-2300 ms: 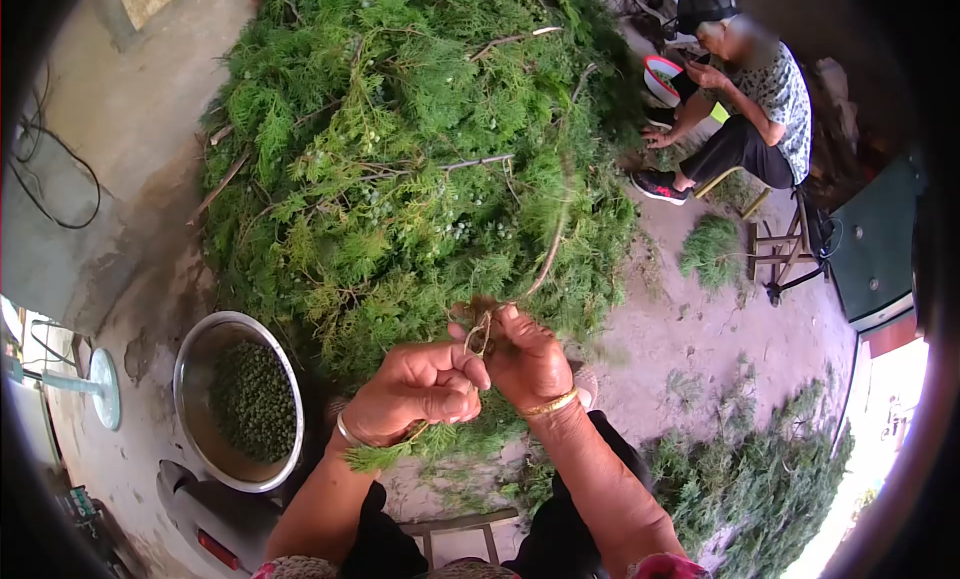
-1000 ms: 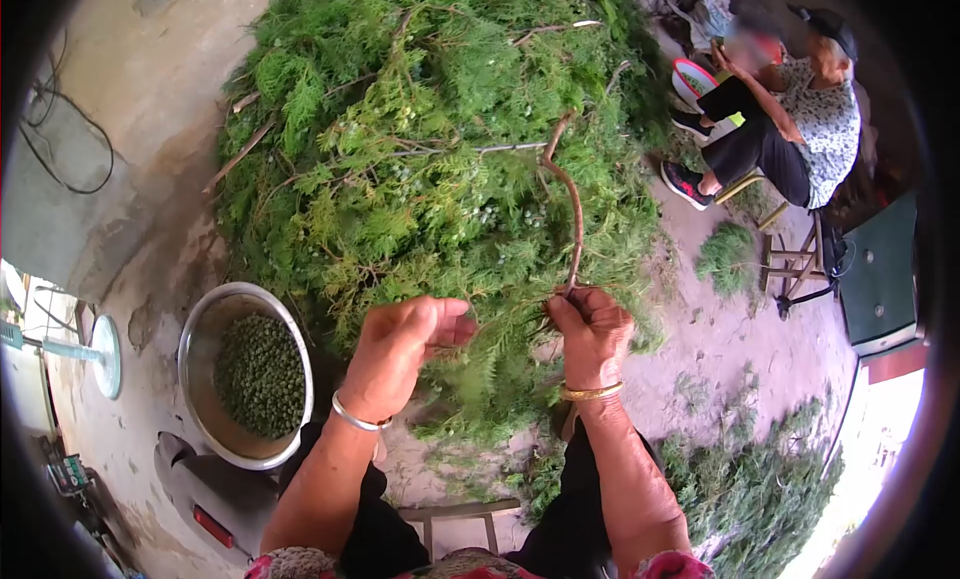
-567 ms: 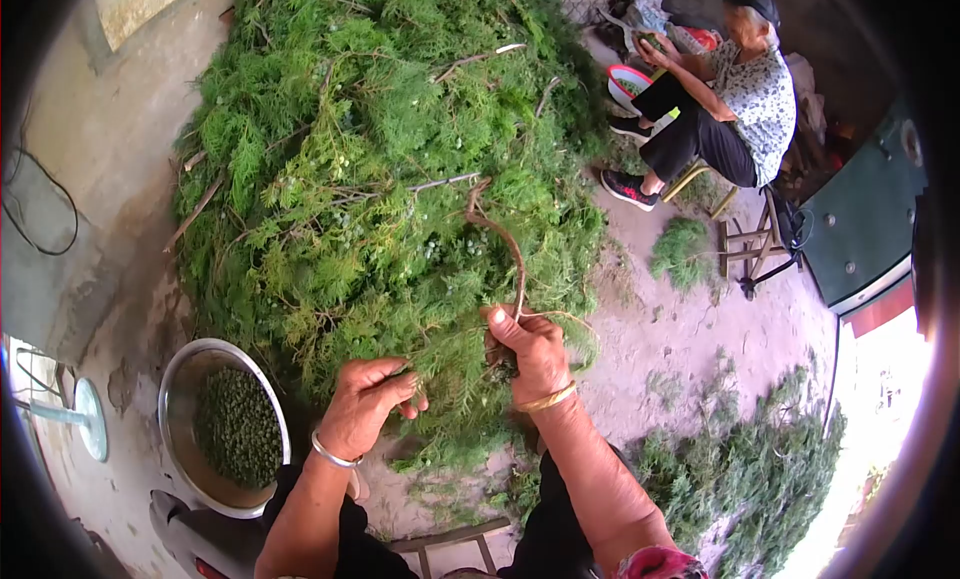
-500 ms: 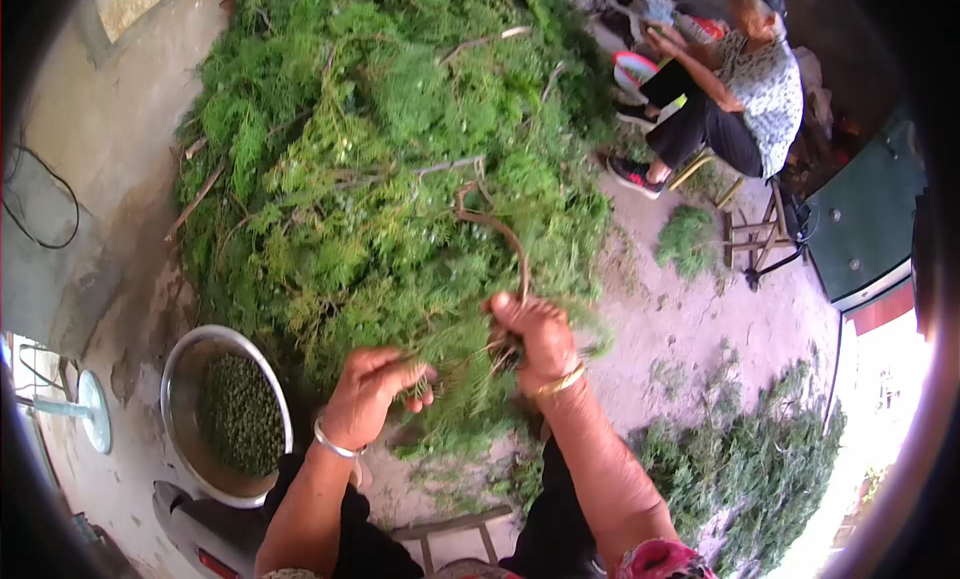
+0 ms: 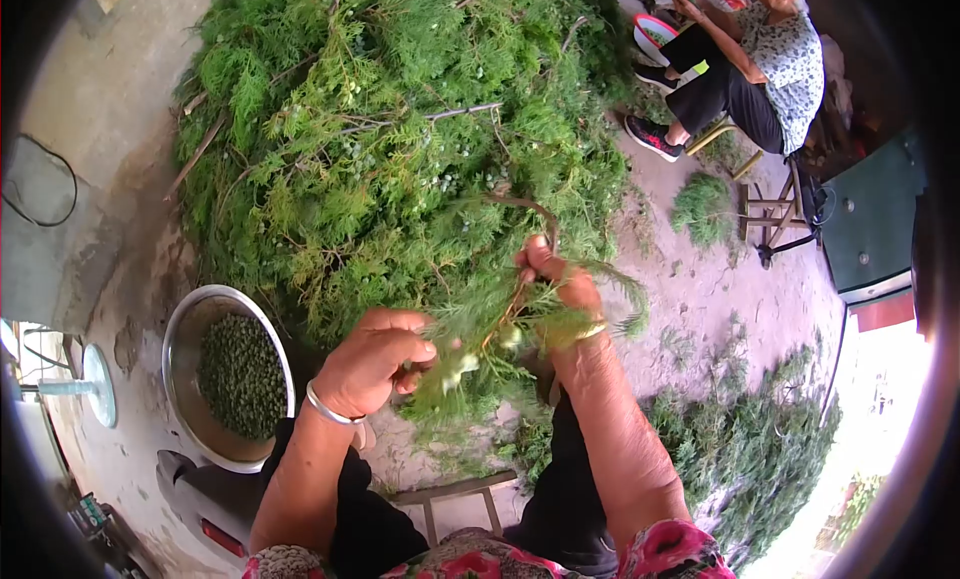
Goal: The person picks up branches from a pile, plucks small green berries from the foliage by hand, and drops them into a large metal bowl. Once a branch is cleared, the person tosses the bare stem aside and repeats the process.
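Note:
My right hand (image 5: 562,284) is closed round a thin conifer branch (image 5: 535,211), its brown stem curving up past my thumb. Feathery green sprays and a few pale green cones (image 5: 510,336) hang from it between my hands. My left hand (image 5: 375,364), with a silver bangle at the wrist, is closed beside the sprays, thumb and fingertips together. Whatever may be between them is hidden. To the left of that hand stands a metal basin (image 5: 172,364) holding many small green cones (image 5: 240,377).
A large heap of cut conifer branches (image 5: 370,169) fills the area ahead. More branches (image 5: 740,469) lie at the lower right. Another person (image 5: 765,69) sits at the upper right beside a red-rimmed bowl (image 5: 655,27). A wooden stool (image 5: 770,214) stands behind them.
My right hand has moved slightly right and up, turning the branch so its cones show. The left hand has shifted a little, with its fingers still curled. The view has tilted downward.

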`<act>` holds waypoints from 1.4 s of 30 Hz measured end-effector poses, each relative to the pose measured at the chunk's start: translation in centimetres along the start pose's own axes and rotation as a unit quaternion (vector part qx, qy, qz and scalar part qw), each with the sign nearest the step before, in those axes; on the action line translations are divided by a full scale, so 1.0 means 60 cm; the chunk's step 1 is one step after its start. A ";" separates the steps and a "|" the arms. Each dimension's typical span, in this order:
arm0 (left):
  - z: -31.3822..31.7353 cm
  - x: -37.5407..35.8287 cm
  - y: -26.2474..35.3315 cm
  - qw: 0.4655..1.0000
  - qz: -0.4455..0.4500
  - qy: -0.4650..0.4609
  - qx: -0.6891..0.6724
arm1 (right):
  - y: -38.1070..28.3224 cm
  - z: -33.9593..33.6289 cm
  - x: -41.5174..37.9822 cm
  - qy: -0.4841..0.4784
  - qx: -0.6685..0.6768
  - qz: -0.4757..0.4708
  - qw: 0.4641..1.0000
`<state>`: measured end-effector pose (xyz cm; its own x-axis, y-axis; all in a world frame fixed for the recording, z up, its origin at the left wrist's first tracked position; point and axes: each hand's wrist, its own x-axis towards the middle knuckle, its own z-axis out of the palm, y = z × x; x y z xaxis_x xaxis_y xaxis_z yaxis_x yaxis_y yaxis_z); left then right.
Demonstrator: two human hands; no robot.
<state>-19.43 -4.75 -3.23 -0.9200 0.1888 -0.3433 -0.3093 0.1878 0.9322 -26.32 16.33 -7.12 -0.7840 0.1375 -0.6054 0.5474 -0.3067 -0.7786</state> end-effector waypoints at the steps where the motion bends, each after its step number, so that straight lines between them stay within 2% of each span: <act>1: -0.012 0.004 -0.005 0.986 -0.067 -0.048 -0.146 | -0.016 0.000 -0.014 -0.009 0.046 -0.014 0.999; 2: -0.019 0.006 -0.007 0.944 -0.131 -0.095 -0.288 | -0.017 -0.009 0.001 -0.009 0.046 -0.015 0.999; 3: -0.018 0.001 -0.008 0.948 -0.126 -0.053 -0.288 | -0.014 -0.023 0.024 0.042 0.056 -0.055 0.996; 4: -0.022 0.003 -0.011 0.948 -0.123 -0.054 -0.288 | -0.018 -0.030 0.034 0.091 0.066 -0.096 0.989; 6: -0.035 0.008 -0.023 0.932 -0.059 0.029 -0.356 | -0.034 -0.034 0.025 0.087 0.068 -0.134 0.985; 7: -0.039 0.010 -0.021 0.924 -0.032 0.034 -0.381 | -0.039 -0.032 0.020 0.084 0.069 -0.169 0.980; 10: -0.038 0.015 -0.013 0.926 0.012 0.064 -0.372 | -0.038 -0.032 0.017 0.100 0.067 -0.184 0.976; 12: -0.027 0.016 -0.016 0.918 0.007 0.076 -0.389 | -0.031 -0.032 0.015 0.093 0.070 -0.172 0.978; 14: -0.018 0.018 -0.017 0.951 0.017 0.111 -0.288 | -0.026 -0.028 0.014 0.098 0.046 -0.154 0.982; 15: -0.014 0.019 -0.021 0.959 0.051 0.121 -0.251 | -0.025 -0.028 0.012 0.079 0.039 -0.148 0.985; 16: -0.009 0.021 -0.016 0.959 0.051 0.123 -0.250 | -0.025 -0.026 0.010 0.076 0.039 -0.147 0.985; 18: -0.002 0.022 -0.012 0.981 0.055 0.139 -0.122 | -0.023 -0.023 0.003 0.050 -0.011 -0.167 0.985; 19: -0.005 0.021 -0.015 0.981 0.009 0.100 -0.168 | -0.020 -0.018 0.001 0.050 -0.025 -0.181 0.982; 20: -0.003 0.019 -0.014 0.980 0.008 0.101 -0.170 | -0.018 -0.017 0.002 0.051 -0.027 -0.180 0.982; 22: -0.001 0.016 -0.009 0.976 -0.047 0.005 -0.212 | -0.015 -0.017 0.005 0.046 -0.046 -0.183 0.981; 24: 0.002 0.017 -0.009 0.978 -0.036 -0.021 -0.203 | -0.021 -0.011 -0.003 0.057 -0.043 -0.172 0.982; 27: 0.003 0.022 -0.025 0.998 0.028 -0.018 -0.048 | -0.026 -0.005 -0.010 0.065 -0.036 -0.160 0.984; 31: -0.001 0.018 -0.025 0.997 0.076 -0.032 0.012 | -0.027 -0.024 0.002 0.050 -0.026 -0.169 0.984; 33: -0.017 0.000 -0.006 0.992 -0.043 -0.090 -0.080 | -0.041 -0.035 0.014 0.090 0.010 -0.163 0.982; 34: -0.021 -0.003 -0.010 0.992 -0.042 -0.091 -0.080 | -0.049 -0.042 0.019 0.128 0.047 -0.160 0.978; 35: -0.023 -0.007 -0.016 0.980 -0.050 -0.076 -0.178 | -0.054 -0.059 0.024 0.125 0.013 -0.155 0.980; 37: -0.024 -0.005 -0.022 0.931 -0.047 -0.051 -0.359 | -0.064 -0.045 0.007 0.138 0.030 -0.148 0.979; 38: -0.023 -0.003 -0.020 0.930 -0.048 -0.049 -0.360 | -0.064 -0.039 0.002 0.149 0.046 -0.138 0.978; 40: -0.020 0.003 -0.005 0.887 -0.054 0.005 -0.458 | -0.054 -0.042 0.005 0.115 0.060 -0.140 0.982; 42: -0.025 0.008 -0.008 0.886 -0.036 0.008 -0.462 | -0.054 -0.037 0.003 0.119 0.046 -0.135 0.983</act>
<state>-20.09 -6.19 -3.70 -0.8909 0.1930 -0.4112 -0.4256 -0.6713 0.6068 -27.59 19.42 -5.06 -0.8002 0.4389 -0.4088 0.2915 -0.3110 -0.9046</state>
